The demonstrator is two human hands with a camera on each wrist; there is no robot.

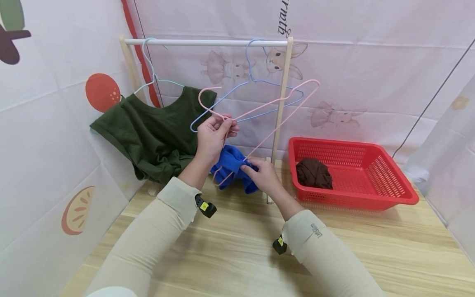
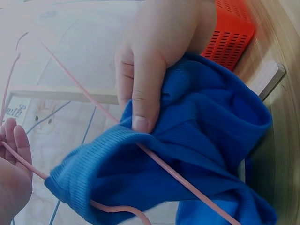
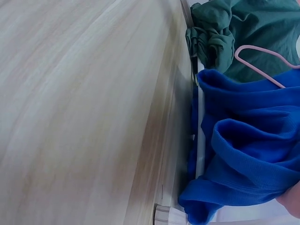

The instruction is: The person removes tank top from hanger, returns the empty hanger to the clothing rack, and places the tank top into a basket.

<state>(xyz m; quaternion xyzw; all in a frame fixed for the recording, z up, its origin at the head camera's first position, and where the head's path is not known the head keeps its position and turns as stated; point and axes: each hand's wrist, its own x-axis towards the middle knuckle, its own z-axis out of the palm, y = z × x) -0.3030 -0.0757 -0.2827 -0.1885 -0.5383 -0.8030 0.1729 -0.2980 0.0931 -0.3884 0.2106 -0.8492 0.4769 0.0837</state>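
A pink clothes hanger (image 1: 259,108) slants across the middle of the head view, hook toward the left. Fingers and thumb of my left hand (image 1: 216,134) pinch its wire just below the hook. One end of the hanger runs through the ribbed opening of a bunched blue garment (image 1: 231,159), and its tip shows past the cloth. My right hand (image 1: 265,177) pinches the edge of that opening, thumb (image 2: 143,110) on top, close beside the lower wire. In the right wrist view, the hanger's tip (image 3: 260,48) pokes out above the blue folds.
Behind my hands stands a rack with a white rail (image 1: 208,42). A dark green sleeveless top (image 1: 148,123) hangs there on a teal hanger (image 1: 153,70), beside a bare blue hanger (image 1: 250,76). At right, a red basket (image 1: 356,198) holds a crumpled brown cloth (image 1: 313,173).
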